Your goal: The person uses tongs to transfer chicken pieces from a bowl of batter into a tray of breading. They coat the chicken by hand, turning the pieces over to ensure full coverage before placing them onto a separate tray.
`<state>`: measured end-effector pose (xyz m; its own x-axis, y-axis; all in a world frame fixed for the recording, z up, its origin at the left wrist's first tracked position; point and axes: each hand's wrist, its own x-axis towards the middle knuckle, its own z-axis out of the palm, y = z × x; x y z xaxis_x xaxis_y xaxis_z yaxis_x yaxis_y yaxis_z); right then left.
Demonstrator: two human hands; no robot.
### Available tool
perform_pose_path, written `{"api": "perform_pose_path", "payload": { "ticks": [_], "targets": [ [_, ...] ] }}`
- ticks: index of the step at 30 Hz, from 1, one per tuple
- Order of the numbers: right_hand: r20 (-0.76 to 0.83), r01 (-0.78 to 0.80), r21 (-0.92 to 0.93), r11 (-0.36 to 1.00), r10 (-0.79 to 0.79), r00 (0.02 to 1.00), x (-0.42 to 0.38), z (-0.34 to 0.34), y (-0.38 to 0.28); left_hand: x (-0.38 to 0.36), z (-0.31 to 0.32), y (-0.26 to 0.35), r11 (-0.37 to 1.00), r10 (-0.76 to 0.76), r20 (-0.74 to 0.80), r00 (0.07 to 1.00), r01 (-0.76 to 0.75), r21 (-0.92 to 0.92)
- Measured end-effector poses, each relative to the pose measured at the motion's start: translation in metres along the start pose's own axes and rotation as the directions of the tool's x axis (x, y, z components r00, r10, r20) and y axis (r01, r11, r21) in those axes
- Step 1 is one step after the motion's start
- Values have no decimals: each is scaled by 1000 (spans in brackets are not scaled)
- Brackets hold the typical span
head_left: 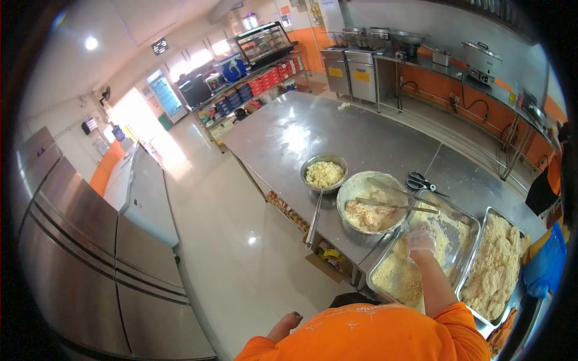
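Observation:
My right hand (421,242), in a clear plastic glove, is down in a metal tray (475,240) of pale yellow crumbs (397,278); its fingertips are too indistinct to show whether they grip anything. Just beyond it stands a large metal bowl (344,221) holding raw, pale meat pieces (368,215) in a whitish batter. Long metal tongs (397,205) rest across that bowl and reach over the tray. My left hand (291,320) hangs low beside my body, away from the table, its fingers mostly hidden.
A long-handled pan (311,231) of yellowish crumbly food (325,174) sits on the steel table (265,129). Black-handled scissors (424,182) lie behind the tray. On the right, a second tray (489,210) is heaped with coarse flour (495,265). Steel refrigerators (72,240) line the left side.

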<state>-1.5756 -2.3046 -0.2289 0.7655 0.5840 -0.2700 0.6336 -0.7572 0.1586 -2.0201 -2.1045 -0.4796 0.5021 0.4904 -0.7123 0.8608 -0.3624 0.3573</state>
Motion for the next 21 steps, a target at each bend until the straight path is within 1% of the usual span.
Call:
{"api": "perform_pose_path", "payload": {
  "ticks": [1,4,5,6,7,8,10,11,12,13,16,18,19,20,21],
  "targets": [
    [-6,-4,15,1000,4,1000,-1,-2,0,1,0,-1,1000,6,6,1000,-6,14],
    [83,-11,32,999,8,997,10,9,3,2,0,-2,999,17,18,1000,-18,40],
    [-95,11,-19,1000,-13,995,13,20,5,2,0,-2,999,17,17,1000,-17,38],
    [-269,24,-73,997,-43,962,11,30,5,2,0,-3,999,16,16,1000,-17,36],
    [-432,27,-129,991,-81,898,11,38,6,2,0,-3,999,19,16,1000,-20,41],
    [-426,31,-116,993,-78,901,14,44,7,3,0,-3,999,22,15,1000,-23,47],
    [-413,39,-90,995,-73,908,8,31,4,4,1,-4,999,27,8,1000,-28,43],
    [-243,27,-26,999,-33,969,6,21,4,5,2,-4,999,29,1,1000,-29,34],
    [-64,4,35,999,-2,998,1,-1,1,4,1,-3,999,31,-6,999,-31,25],
    [119,-29,91,995,18,993,-2,-13,0,5,2,-5,999,39,-11,999,-39,25],
    [-80,-29,-21,999,28,996,14,26,4,12,5,-9,998,64,-6,998,-64,26],
    [-155,-5,19,1000,8,988,21,42,8,15,5,-12,996,84,21,996,-84,28],
    [-197,13,4,1000,-12,980,20,41,8,9,0,-6,996,84,29,996,-85,30],
    [-239,30,-12,999,-32,970,18,39,8,1,-6,-3,995,97,27,995,-97,-13],
    [-284,50,-63,997,-66,957,9,26,6,-37,-34,25,986,142,16,990,-140,-92]
  ]
}}
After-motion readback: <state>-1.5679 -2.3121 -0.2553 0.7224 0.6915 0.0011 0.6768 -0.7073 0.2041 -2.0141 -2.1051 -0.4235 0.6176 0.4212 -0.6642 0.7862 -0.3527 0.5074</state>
